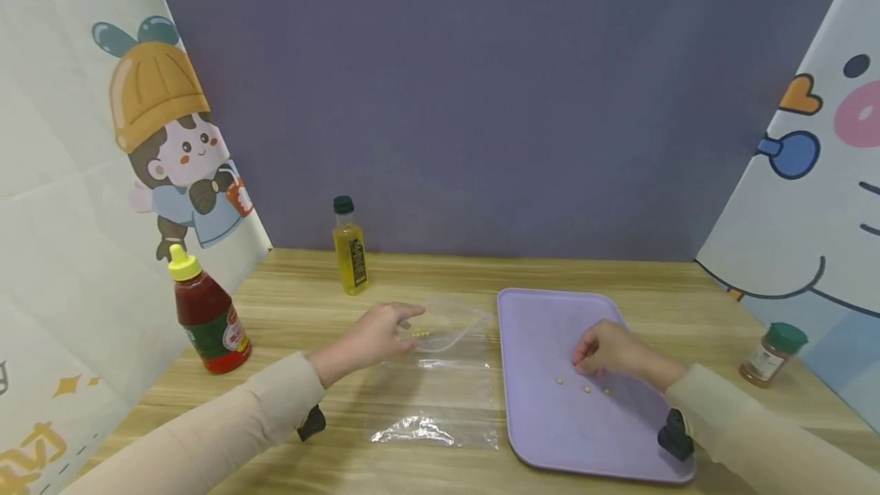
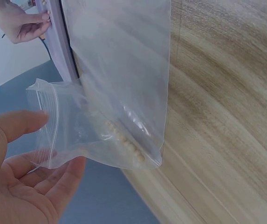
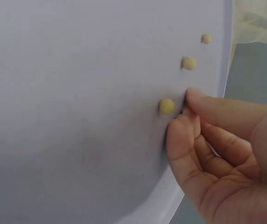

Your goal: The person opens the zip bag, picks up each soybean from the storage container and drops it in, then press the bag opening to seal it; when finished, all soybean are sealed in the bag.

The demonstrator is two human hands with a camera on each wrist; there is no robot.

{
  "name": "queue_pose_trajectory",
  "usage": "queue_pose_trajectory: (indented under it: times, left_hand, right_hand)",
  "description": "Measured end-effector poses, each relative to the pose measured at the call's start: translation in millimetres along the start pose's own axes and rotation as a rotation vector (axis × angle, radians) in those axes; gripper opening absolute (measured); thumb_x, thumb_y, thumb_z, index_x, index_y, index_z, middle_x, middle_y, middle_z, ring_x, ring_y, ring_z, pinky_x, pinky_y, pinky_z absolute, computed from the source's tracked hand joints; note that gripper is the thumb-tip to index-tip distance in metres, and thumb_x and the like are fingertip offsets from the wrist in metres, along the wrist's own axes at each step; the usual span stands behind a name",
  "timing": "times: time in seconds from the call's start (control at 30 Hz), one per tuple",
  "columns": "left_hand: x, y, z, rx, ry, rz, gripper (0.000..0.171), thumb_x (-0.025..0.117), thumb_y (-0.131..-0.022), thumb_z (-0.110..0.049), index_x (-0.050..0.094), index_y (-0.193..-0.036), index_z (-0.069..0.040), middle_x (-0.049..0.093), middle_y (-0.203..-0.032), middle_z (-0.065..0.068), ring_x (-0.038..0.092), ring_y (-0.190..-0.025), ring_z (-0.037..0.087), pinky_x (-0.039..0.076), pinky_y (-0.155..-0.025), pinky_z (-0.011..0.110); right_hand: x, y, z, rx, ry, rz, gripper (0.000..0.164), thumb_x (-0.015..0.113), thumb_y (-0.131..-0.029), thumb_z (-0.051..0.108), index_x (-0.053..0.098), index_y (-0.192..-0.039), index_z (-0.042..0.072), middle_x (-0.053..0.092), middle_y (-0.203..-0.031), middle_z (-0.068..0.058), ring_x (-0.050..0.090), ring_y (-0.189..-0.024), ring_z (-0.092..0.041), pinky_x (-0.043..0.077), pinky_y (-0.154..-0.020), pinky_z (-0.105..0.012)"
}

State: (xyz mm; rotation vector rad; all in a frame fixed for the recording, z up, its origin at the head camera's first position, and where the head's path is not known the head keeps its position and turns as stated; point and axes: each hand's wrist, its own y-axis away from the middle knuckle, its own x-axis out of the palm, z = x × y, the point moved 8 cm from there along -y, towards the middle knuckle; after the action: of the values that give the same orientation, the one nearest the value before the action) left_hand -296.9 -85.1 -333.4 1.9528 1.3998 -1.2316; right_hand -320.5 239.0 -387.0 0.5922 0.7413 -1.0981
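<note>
My left hand (image 1: 385, 331) holds the mouth of a clear zip-lock bag (image 2: 58, 105), thumb at one rim and fingers beneath the other. The mouth gapes, and several pale yellow beans (image 2: 126, 142) lie together inside. The rest of the bag lies flat on the table. Over a lilac tray (image 1: 571, 434), my right hand (image 1: 608, 350) has its thumb and forefinger close together. No bean shows between those fingertips in the right wrist view. One round bean (image 3: 167, 106) appears just beside the fingertips, with a second bean (image 3: 189, 63) and a third bean (image 3: 206, 38) farther along.
A red sauce bottle (image 1: 209, 319) with a yellow cap stands at the left of the wooden table (image 1: 296, 312). Behind the bag is an oil bottle (image 1: 351, 254). To the right of the tray stands a green-lidded spice jar (image 1: 770, 357). A dark partition (image 1: 481, 98) rises behind.
</note>
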Motion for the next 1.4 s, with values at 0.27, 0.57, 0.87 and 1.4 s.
queue_pose_trajectory:
  times: [0.27, 0.57, 0.87, 1.4]
  left_hand:
    - [-0.8, -0.9, -0.1, 0.009, 0.005, -0.001, 0.055, 0.074, -0.081, -0.007, 0.056, -0.133, -0.002, 0.059, -0.134, 0.016, 0.065, -0.108, 0.030, 0.059, -0.087, 0.037]
    - [1.3, -1.9, -1.1, 0.008, 0.031, 0.011, 0.057, 0.074, -0.082, -0.009, 0.054, -0.135, -0.005, 0.057, -0.136, 0.015, 0.064, -0.110, 0.030, 0.059, -0.086, 0.038]
    - [0.9, -2.7, -2.6, -0.004, 0.023, -0.007, 0.058, 0.075, -0.081, -0.011, 0.054, -0.136, -0.007, 0.057, -0.137, 0.014, 0.064, -0.109, 0.029, 0.059, -0.085, 0.037]
    - [-1.5, -3.1, -3.5, -0.015, 0.041, -0.015, 0.059, 0.074, -0.082, -0.010, 0.053, -0.137, -0.006, 0.056, -0.138, 0.014, 0.063, -0.111, 0.029, 0.058, -0.088, 0.040]
  right_hand:
    - [-5, -3, 5, -0.047, -0.034, 0.017, 0.004, 0.072, -0.079, 0.002, 0.071, -0.079, -0.002, 0.064, -0.066, -0.002, 0.056, -0.057, -0.014, 0.049, -0.050, -0.025]
    - [-17, -18, 43, -0.062, -0.121, 0.005, 0.016, 0.072, -0.085, 0.011, 0.072, -0.095, -0.002, 0.074, -0.086, -0.007, 0.065, -0.072, -0.014, 0.059, -0.071, -0.040]
    - [-11, -43, 113, -0.183, -0.137, -0.027, 0.011, 0.072, -0.086, 0.012, 0.072, -0.094, 0.004, 0.072, -0.084, -0.003, 0.063, -0.072, -0.016, 0.055, -0.066, -0.028]
    - [8, -74, 151, -0.256, -0.183, -0.085, 0.012, 0.071, -0.086, 0.008, 0.074, -0.094, 0.000, 0.074, -0.083, -0.010, 0.060, -0.065, -0.008, 0.058, -0.064, -0.031]
